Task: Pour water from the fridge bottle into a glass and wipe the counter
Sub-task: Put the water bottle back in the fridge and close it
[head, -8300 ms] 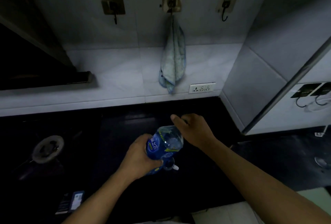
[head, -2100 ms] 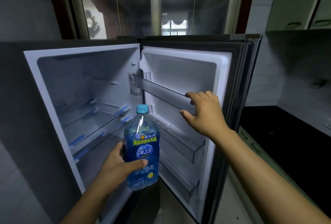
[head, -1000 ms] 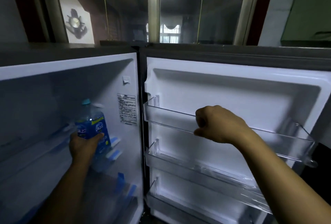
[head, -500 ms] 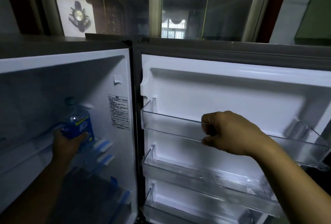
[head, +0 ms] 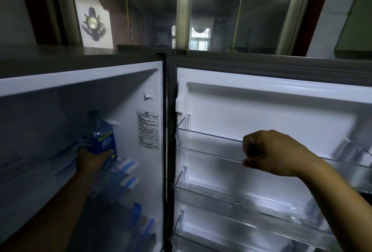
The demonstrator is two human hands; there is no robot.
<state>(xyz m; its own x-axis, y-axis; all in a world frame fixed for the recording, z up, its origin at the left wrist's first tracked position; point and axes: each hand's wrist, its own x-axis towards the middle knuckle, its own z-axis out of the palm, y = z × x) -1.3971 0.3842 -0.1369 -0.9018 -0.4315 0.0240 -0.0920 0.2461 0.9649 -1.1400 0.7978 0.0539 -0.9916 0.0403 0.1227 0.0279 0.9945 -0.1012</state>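
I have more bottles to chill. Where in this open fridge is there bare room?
All three clear door bins look bare, though the right hand grips the top rail. Inside, the shelf left of the water bottle seems free; the left hand crowds its right end.

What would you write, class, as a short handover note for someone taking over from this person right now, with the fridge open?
Left hand: gripping the lower body of the water bottle, which stands upright and capped on a shelf inside the fridge.
Right hand: closed on the rail of the upper door shelf, holding the fridge door open.
Done: the bottle is back in the fridge. Glass and counter are out of view, so pouring and wiping cannot be confirmed.
Left: release the bottle, close the door, check the counter.
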